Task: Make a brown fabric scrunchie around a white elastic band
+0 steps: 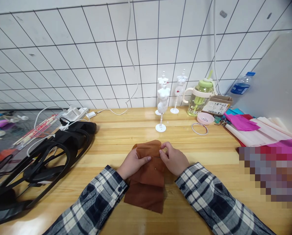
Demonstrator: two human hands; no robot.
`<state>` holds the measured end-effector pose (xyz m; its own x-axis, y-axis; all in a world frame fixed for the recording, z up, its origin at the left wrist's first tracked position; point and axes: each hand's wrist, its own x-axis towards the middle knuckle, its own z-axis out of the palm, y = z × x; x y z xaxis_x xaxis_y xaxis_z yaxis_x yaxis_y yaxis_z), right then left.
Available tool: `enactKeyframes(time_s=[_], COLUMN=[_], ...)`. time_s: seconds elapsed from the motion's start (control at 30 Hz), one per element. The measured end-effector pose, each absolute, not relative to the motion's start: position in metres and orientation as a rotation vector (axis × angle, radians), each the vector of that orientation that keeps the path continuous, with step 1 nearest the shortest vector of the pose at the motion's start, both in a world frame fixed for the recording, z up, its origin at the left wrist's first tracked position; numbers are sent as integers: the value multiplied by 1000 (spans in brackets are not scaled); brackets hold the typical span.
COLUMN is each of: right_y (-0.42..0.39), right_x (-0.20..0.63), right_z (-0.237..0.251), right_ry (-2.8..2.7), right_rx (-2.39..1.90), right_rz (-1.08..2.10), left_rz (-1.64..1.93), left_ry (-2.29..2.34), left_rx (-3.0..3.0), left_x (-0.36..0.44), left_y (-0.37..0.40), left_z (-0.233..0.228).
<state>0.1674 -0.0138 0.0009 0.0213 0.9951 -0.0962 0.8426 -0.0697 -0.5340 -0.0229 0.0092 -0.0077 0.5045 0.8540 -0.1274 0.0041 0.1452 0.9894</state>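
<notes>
A brown piece of fabric [147,182] lies folded on the wooden table [209,156] right in front of me. My left hand [132,162] rests flat on its left side, fingers pressing the cloth down. My right hand [173,159] pinches the fabric's upper right edge between thumb and fingers. Both arms wear plaid sleeves. Beyond the cloth stand three small white mannequin busts on stands [162,98], about a hand's length from my fingers.
Black straps and a black device [50,153] lie at the left, with white cables and a power strip [74,112]. A green-lidded cup [201,98], pink dish [205,118], white ring [199,128], water bottle [241,85] and pink and white fabric rolls [258,130] sit at right.
</notes>
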Motion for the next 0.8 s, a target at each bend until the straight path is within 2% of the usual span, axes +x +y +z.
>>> enactKeyframes(time_s=[0.8], right_y=[-14], right_x=[163], right_z=[-2], right_ry=[-1897], right_rx=[-1987], right_rz=[644], left_rz=[794], left_ry=[981], left_rx=[1272], left_x=[-22], left_y=[8], left_z=[-9])
